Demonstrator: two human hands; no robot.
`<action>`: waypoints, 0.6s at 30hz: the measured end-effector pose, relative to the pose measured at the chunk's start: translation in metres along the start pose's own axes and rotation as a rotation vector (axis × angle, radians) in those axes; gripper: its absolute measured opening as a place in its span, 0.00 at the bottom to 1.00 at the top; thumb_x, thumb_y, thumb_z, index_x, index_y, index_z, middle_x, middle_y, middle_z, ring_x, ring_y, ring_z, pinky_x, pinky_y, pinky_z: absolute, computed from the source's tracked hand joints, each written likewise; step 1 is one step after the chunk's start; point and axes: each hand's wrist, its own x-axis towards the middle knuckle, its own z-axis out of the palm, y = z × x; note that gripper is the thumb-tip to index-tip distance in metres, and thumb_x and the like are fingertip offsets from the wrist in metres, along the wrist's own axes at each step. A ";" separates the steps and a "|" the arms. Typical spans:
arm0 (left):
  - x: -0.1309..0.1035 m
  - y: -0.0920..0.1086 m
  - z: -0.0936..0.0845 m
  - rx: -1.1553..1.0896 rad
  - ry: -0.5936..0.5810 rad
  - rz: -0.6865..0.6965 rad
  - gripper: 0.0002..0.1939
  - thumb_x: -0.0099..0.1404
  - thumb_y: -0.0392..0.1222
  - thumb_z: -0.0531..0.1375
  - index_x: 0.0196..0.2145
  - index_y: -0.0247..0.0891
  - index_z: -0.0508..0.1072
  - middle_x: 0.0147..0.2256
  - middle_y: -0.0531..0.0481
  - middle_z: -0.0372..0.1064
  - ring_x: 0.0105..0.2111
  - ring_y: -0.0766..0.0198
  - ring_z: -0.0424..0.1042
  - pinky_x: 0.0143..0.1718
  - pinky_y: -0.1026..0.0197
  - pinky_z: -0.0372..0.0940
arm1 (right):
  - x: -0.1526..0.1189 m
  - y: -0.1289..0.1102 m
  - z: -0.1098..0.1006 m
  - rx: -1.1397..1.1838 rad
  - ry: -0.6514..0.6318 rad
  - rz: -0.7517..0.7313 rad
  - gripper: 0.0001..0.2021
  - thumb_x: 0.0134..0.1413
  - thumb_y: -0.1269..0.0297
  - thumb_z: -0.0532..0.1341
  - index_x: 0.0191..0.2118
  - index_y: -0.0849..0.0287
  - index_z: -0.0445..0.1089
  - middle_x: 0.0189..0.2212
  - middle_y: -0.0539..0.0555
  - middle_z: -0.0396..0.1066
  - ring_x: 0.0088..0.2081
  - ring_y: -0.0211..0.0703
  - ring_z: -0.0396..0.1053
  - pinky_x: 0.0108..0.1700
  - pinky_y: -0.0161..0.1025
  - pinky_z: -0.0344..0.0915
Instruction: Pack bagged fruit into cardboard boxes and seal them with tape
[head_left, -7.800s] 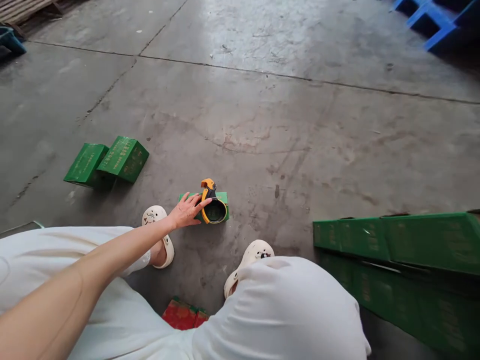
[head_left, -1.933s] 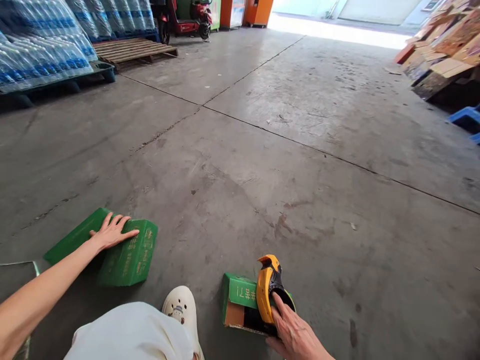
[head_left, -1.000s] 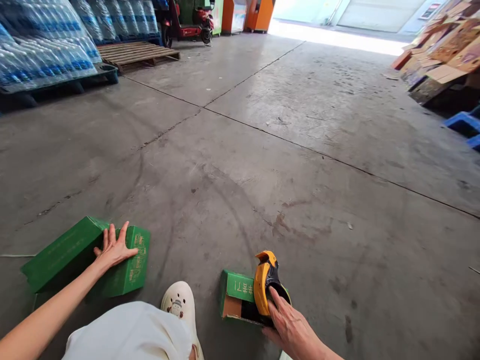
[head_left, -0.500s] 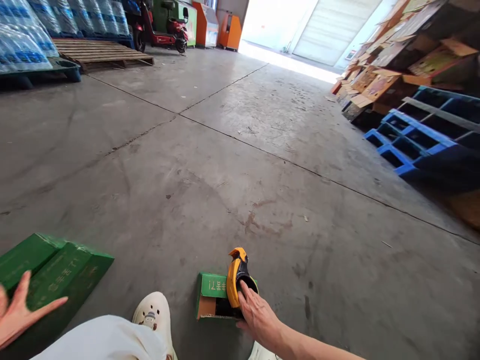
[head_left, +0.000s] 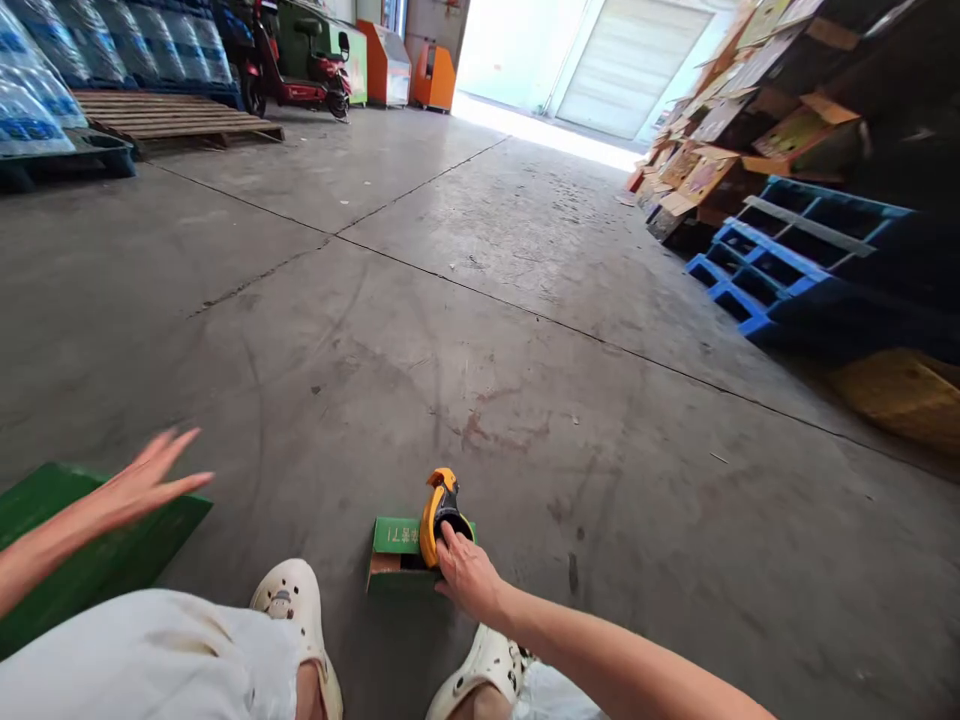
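Observation:
A yellow and black tape dispenser [head_left: 436, 515] stands on a small green carton [head_left: 394, 537], which lies on the floor between my shoes. My right hand [head_left: 466, 572] grips the dispenser from its right side, the fingers reaching into its round black opening. The carton's near side shows a dark gap beside bare brown cardboard. Over at the left, my left hand [head_left: 154, 480] hovers with its fingers spread and nothing in them. It is above and partly in front of a larger green box [head_left: 112, 570], and I cannot tell whether the forearm touches that box.
My white clogs [head_left: 289, 600] flank the small carton on the concrete floor [head_left: 450, 350]. Blue pallets [head_left: 780, 265] and stacked cardboard boxes [head_left: 705, 180] line the right side. At the far left are wrapped bottle packs [head_left: 161, 45], a wooden pallet [head_left: 172, 115] and a red scooter [head_left: 300, 85].
My left hand has lifted off the larger green box and swung up and to the right. The right hand stays at the dispenser. The whole view has shifted slightly.

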 end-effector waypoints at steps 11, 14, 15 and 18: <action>-0.033 0.257 0.197 0.091 -0.538 0.330 0.63 0.46 0.58 0.79 0.73 0.41 0.57 0.78 0.30 0.16 0.76 0.24 0.21 0.59 0.13 0.56 | -0.014 -0.003 -0.001 0.070 0.103 0.032 0.19 0.60 0.59 0.71 0.53 0.59 0.73 0.60 0.64 0.69 0.56 0.55 0.76 0.59 0.44 0.71; -0.036 0.237 0.235 -0.072 -0.365 0.380 0.30 0.64 0.51 0.71 0.59 0.38 0.72 0.79 0.31 0.26 0.77 0.30 0.23 0.69 0.22 0.51 | -0.015 0.004 -0.009 0.095 0.115 -0.021 0.11 0.68 0.57 0.65 0.49 0.58 0.75 0.60 0.62 0.71 0.53 0.51 0.77 0.57 0.42 0.71; -0.035 0.230 0.241 -0.120 -0.317 0.399 0.22 0.66 0.50 0.69 0.54 0.38 0.74 0.79 0.32 0.30 0.77 0.31 0.23 0.71 0.26 0.50 | -0.015 0.007 -0.013 0.104 0.122 -0.035 0.10 0.71 0.58 0.62 0.48 0.58 0.75 0.59 0.61 0.71 0.52 0.49 0.78 0.57 0.41 0.72; -0.025 0.221 0.251 -0.210 -0.235 0.405 0.16 0.68 0.52 0.67 0.47 0.39 0.76 0.79 0.36 0.35 0.78 0.32 0.27 0.73 0.30 0.49 | -0.018 0.014 -0.024 0.121 0.160 -0.055 0.14 0.76 0.58 0.55 0.48 0.58 0.76 0.58 0.60 0.72 0.52 0.47 0.77 0.58 0.41 0.70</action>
